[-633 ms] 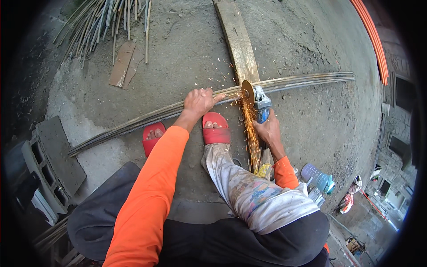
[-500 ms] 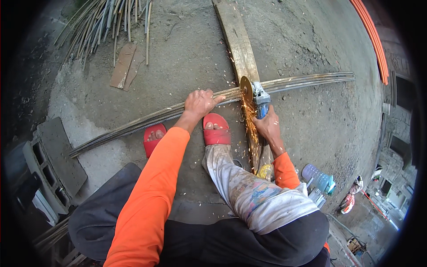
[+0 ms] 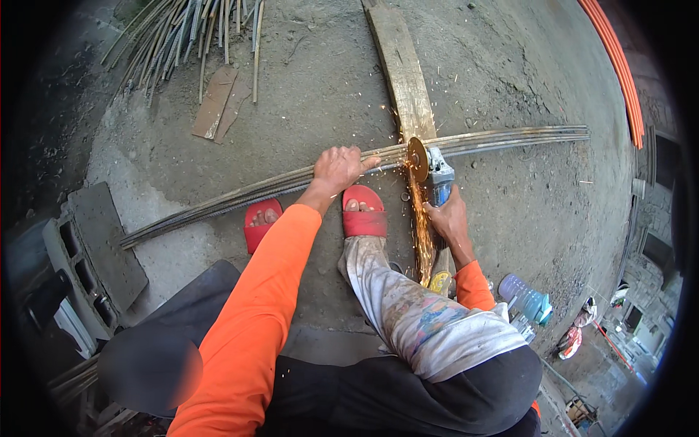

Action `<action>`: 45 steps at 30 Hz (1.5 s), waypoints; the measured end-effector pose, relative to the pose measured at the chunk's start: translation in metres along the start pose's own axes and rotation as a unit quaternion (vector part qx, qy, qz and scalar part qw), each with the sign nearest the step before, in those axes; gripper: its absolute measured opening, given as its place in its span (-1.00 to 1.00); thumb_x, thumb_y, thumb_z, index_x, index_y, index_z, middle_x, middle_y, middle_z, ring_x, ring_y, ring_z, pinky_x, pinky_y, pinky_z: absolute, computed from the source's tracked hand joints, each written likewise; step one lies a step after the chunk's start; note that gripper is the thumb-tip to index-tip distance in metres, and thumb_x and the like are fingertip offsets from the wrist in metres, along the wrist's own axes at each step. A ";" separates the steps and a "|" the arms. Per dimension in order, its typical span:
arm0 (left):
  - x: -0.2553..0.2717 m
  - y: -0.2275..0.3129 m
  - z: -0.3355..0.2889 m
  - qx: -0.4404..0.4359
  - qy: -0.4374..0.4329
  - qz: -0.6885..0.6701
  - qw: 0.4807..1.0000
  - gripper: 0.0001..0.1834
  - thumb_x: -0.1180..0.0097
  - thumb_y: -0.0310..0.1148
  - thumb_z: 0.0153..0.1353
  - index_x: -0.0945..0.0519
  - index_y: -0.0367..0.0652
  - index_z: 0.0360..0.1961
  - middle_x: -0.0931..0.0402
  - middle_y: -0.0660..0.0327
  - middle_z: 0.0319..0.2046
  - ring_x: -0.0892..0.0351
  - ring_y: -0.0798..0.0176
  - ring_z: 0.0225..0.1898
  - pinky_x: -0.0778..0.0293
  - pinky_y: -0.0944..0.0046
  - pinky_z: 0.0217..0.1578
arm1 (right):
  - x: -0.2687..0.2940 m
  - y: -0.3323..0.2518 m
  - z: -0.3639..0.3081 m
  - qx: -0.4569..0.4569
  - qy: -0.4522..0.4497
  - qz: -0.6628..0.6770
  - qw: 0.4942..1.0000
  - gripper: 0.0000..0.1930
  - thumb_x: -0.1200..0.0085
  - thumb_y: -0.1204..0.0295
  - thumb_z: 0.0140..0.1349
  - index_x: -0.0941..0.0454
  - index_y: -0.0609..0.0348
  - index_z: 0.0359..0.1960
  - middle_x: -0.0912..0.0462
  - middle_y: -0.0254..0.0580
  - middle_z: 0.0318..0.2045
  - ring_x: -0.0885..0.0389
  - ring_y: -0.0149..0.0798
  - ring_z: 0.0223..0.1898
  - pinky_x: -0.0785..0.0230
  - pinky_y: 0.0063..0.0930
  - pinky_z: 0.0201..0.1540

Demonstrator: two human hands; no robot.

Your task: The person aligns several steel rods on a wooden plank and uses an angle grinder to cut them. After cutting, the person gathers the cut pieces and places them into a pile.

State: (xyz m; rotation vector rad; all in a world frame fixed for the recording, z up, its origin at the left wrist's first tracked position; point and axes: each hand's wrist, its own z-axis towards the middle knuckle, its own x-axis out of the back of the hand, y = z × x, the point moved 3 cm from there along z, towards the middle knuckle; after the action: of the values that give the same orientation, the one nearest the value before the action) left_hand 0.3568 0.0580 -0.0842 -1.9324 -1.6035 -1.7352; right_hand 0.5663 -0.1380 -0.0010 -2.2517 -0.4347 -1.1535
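A bundle of thin steel bars (image 3: 510,137) lies crosswise in front of me, over a wooden plank (image 3: 400,73). My left hand (image 3: 338,171) is closed on the bars from above, left of the plank. In my right hand (image 3: 449,217) is a blue and grey angle grinder (image 3: 440,175), gripped round its body. Its cutting disc (image 3: 417,158) stands upright against the bars where they cross the plank. Orange sparks (image 3: 420,226) stream from the contact back toward me. How deep the disc sits in the bars cannot be made out.
My red slippers (image 3: 365,223) are close to the bars, one near the sparks. A hollow block (image 3: 80,264) stands at left. More rods (image 3: 171,44) and brown flat pieces (image 3: 217,102) lie far left. A clear plastic jug (image 3: 526,297) and orange pipes (image 3: 617,69) are at right.
The whole view has shifted a little, so things sit slightly further right. Sparks keep flying, and both hands keep their holds. A dark blurred round shape has appeared at lower left.
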 end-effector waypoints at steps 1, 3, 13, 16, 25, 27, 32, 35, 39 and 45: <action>-0.001 0.000 0.000 0.003 -0.001 0.000 1.000 -0.17 0.05 0.39 0.40 -0.74 -0.30 -0.30 -0.72 -0.24 -0.34 -0.77 -0.31 -0.20 -0.66 -0.23 -0.16 | 0.000 0.002 -0.002 0.000 -0.003 -0.003 1.000 -0.41 -0.42 0.26 -0.02 -0.44 0.36 -0.03 -0.72 0.38 -0.20 -0.73 0.36 -0.14 -0.55 0.09 -0.05; -0.002 -0.002 0.000 0.004 0.003 0.004 1.000 -0.17 0.06 0.40 0.40 -0.74 -0.30 -0.30 -0.72 -0.24 -0.34 -0.76 -0.31 -0.20 -0.66 -0.23 -0.16 | -0.001 0.005 -0.003 -0.002 0.000 -0.012 1.000 -0.41 -0.40 0.27 -0.02 -0.43 0.36 -0.02 -0.72 0.39 -0.19 -0.73 0.36 -0.13 -0.56 0.09 -0.04; 0.004 -0.001 -0.001 -0.006 -0.017 0.002 1.000 -0.07 0.03 0.53 0.28 -0.71 -0.32 -0.27 -0.72 -0.25 -0.34 -0.75 -0.36 -0.18 -0.64 -0.26 -0.15 | -0.003 0.006 -0.006 -0.011 -0.005 0.007 1.000 -0.40 -0.36 0.25 -0.01 -0.44 0.36 0.00 -0.72 0.40 -0.18 -0.72 0.37 -0.11 -0.54 0.10 0.00; 0.004 -0.002 0.000 -0.001 -0.034 0.012 0.999 0.00 0.01 0.62 0.17 -0.73 -0.31 -0.23 -0.73 -0.23 -0.30 -0.76 -0.32 -0.15 -0.66 -0.23 -0.14 | -0.002 0.001 0.000 -0.009 0.001 0.009 1.000 -0.40 -0.37 0.24 0.01 -0.44 0.36 0.01 -0.72 0.39 -0.17 -0.72 0.37 -0.10 -0.55 0.10 0.00; 0.001 -0.004 0.002 -0.011 -0.035 -0.003 0.999 0.01 0.05 0.62 0.20 -0.70 -0.33 -0.24 -0.71 -0.28 -0.31 -0.74 -0.38 -0.17 -0.63 -0.28 -0.14 | 0.001 -0.016 0.023 0.016 0.008 -0.005 1.000 -0.40 -0.37 0.25 0.03 -0.43 0.39 0.02 -0.72 0.42 -0.16 -0.73 0.36 -0.10 -0.55 0.09 0.01; 0.002 -0.004 0.001 -0.012 -0.036 -0.005 0.999 0.00 0.05 0.61 0.20 -0.69 -0.33 -0.23 -0.71 -0.28 -0.31 -0.74 -0.38 -0.16 -0.63 -0.28 -0.13 | 0.003 -0.022 0.025 0.010 0.002 -0.001 1.000 -0.40 -0.37 0.25 0.03 -0.43 0.40 0.02 -0.72 0.42 -0.16 -0.73 0.37 -0.10 -0.55 0.09 0.00; 0.003 -0.003 0.001 -0.006 -0.036 -0.011 0.999 -0.01 0.04 0.60 0.21 -0.70 -0.32 -0.25 -0.71 -0.28 -0.30 -0.74 -0.38 -0.16 -0.63 -0.28 -0.14 | 0.003 -0.014 0.020 0.017 0.002 -0.004 1.000 -0.40 -0.37 0.25 0.03 -0.43 0.41 0.00 -0.71 0.43 -0.17 -0.73 0.38 -0.11 -0.55 0.09 -0.02; 0.004 -0.003 0.000 -0.011 -0.036 -0.012 0.999 -0.02 0.03 0.60 0.21 -0.70 -0.32 -0.27 -0.71 -0.28 -0.31 -0.74 -0.38 -0.16 -0.62 -0.28 -0.15 | 0.002 -0.002 0.010 -0.008 -0.017 0.000 1.000 -0.40 -0.39 0.24 0.01 -0.44 0.40 -0.02 -0.72 0.42 -0.19 -0.73 0.38 -0.13 -0.55 0.10 -0.04; 0.004 -0.005 0.000 -0.012 -0.036 -0.015 0.999 -0.01 0.02 0.60 0.20 -0.70 -0.33 -0.27 -0.71 -0.28 -0.31 -0.74 -0.38 -0.17 -0.62 -0.28 -0.15 | 0.004 -0.002 -0.003 -0.003 -0.008 -0.019 1.000 -0.41 -0.37 0.23 0.00 -0.44 0.40 -0.04 -0.72 0.42 -0.21 -0.73 0.37 -0.14 -0.55 0.09 -0.04; 0.005 -0.004 0.000 -0.009 -0.043 -0.015 0.999 -0.01 0.00 0.59 0.20 -0.71 -0.34 -0.22 -0.71 -0.27 -0.30 -0.74 -0.37 -0.15 -0.62 -0.28 -0.13 | 0.005 -0.011 0.001 -0.001 -0.010 0.007 1.000 -0.40 -0.38 0.25 0.01 -0.43 0.40 -0.02 -0.72 0.43 -0.19 -0.73 0.37 -0.12 -0.56 0.10 -0.03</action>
State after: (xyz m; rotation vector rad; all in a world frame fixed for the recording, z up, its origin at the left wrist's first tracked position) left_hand 0.3534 0.0626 -0.0829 -2.0276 -1.6579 -1.7065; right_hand 0.5640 -0.1289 0.0064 -2.2669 -0.4255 -1.1257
